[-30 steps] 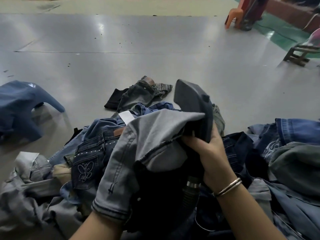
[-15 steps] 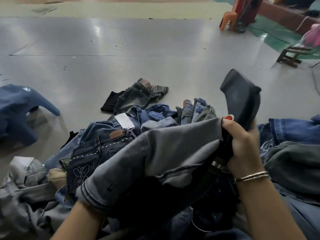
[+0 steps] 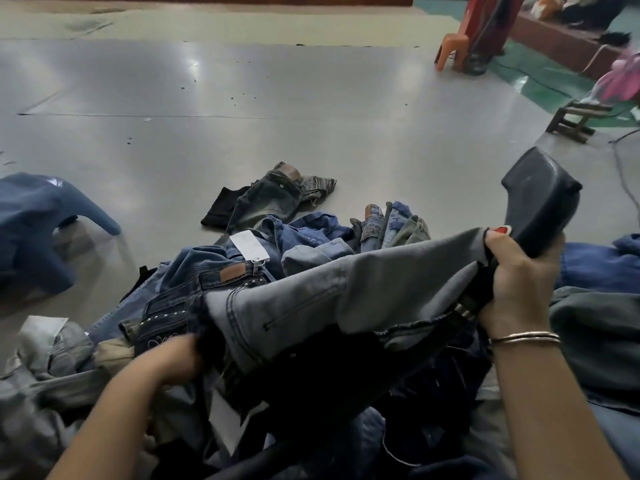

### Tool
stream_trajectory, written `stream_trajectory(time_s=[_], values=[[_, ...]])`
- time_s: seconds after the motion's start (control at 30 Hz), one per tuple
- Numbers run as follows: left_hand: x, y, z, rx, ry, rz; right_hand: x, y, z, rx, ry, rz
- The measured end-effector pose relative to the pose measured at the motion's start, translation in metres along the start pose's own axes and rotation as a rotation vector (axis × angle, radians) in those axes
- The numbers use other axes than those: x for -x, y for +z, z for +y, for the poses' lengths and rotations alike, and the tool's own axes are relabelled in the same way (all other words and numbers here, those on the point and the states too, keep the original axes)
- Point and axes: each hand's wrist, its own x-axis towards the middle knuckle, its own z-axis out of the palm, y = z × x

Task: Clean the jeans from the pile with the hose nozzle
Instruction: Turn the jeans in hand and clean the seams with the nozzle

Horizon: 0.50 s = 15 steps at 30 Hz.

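A pair of grey jeans (image 3: 332,289) is stretched between my hands above the pile of jeans (image 3: 242,268). My right hand (image 3: 516,282) grips the dark flat hose nozzle (image 3: 540,202) by its neck and pinches one end of the grey jeans against it with the thumb. The nozzle's wide head points up and away at the right. My left hand (image 3: 173,358) grips the other end of the grey jeans low at the left, its fingers hidden in the cloth.
A blue plastic stool (image 3: 38,223) stands at the left. One dark pair of jeans (image 3: 277,192) lies alone on the grey floor beyond the pile. More denim (image 3: 595,320) is heaped at the right. An orange chair (image 3: 460,39) and a wooden stool (image 3: 578,119) stand far right.
My right hand has carried the nozzle to the right, drawing the grey jeans out flat. My left hand has come out from under the cloth at the lower left.
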Motion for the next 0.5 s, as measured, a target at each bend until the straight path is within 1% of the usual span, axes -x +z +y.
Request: stream_trajectory(time_s=[0.03, 0.07, 0.1, 0.13, 0.17, 0.2, 0.23, 0.27, 0.3, 0.33, 0.37, 0.4, 0.43, 0.5], values=[[0.000, -0.004, 0.001, 0.067, -0.026, 0.122, 0.001, 0.000, 0.000, 0.015, 0.000, -0.029], [0.003, -0.008, 0.006, 0.219, -0.034, 0.283, 0.005, 0.003, 0.002, 0.031, 0.019, -0.079], [0.004, -0.010, 0.012, 0.399, 0.027, 0.464, 0.014, 0.008, 0.006, 0.055, 0.056, -0.146], [0.007, -0.012, 0.024, 0.584, 0.227, 0.562, 0.023, 0.013, 0.012, 0.072, 0.100, -0.220], [0.015, -0.015, 0.043, 0.668, 0.491, 0.490, 0.033, 0.020, 0.019, 0.090, 0.151, -0.295], [0.024, -0.014, 0.066, 0.667, 0.674, 0.320, 0.045, 0.027, 0.025, 0.109, 0.204, -0.367], [0.028, -0.007, 0.085, 0.604, 0.752, 0.198, 0.057, 0.033, 0.030, 0.110, 0.257, -0.442], [0.027, 0.001, 0.100, 0.504, 0.786, 0.131, 0.067, 0.036, 0.035, 0.092, 0.300, -0.514], [0.023, 0.007, 0.110, 0.465, 0.790, 0.118, 0.073, 0.038, 0.038, 0.062, 0.338, -0.575], [0.019, 0.006, 0.115, 0.488, 0.759, 0.143, 0.076, 0.038, 0.040, 0.034, 0.362, -0.622], [0.016, 0.004, 0.118, 0.570, 0.728, 0.186, 0.076, 0.037, 0.038, 0.033, 0.365, -0.640], [0.018, 0.000, 0.120, 0.720, 0.735, 0.212, 0.074, 0.034, 0.035, 0.045, 0.347, -0.627], [0.021, -0.006, 0.121, 0.936, 0.757, 0.205, 0.069, 0.030, 0.031, 0.055, 0.324, -0.593], [0.036, -0.027, 0.125, 1.436, 0.832, 0.011, 0.055, 0.018, 0.022, 0.027, 0.299, -0.506]])
